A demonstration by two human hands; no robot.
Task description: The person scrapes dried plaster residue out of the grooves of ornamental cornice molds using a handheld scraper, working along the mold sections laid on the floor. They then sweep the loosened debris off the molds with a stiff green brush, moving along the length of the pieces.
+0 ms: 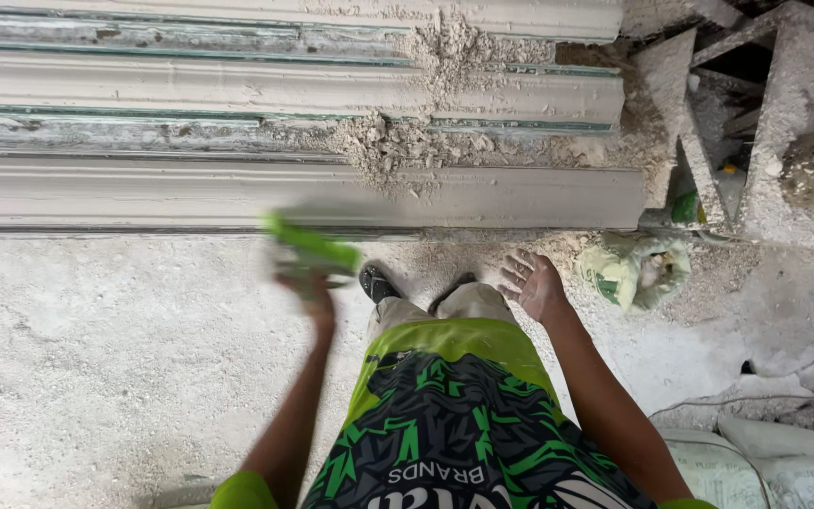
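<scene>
I stand on a dusty plaster-covered floor facing a row of long grey cornice moulds [284,193]. My left hand [305,283] is shut on a green flat tool [313,247], which is blurred by motion just in front of the nearest mould. My right hand [531,283] hangs open and holds nothing, its fingers spread, near the mould's right end. My shoes [376,283] show between the hands.
Lumps of crumbled plaster [407,141] lie heaped across the moulds. A crumpled bag [635,271] sits on the floor to the right. White sacks [765,462] lie at the bottom right, and plaster-coated frames [737,113] stand at the top right.
</scene>
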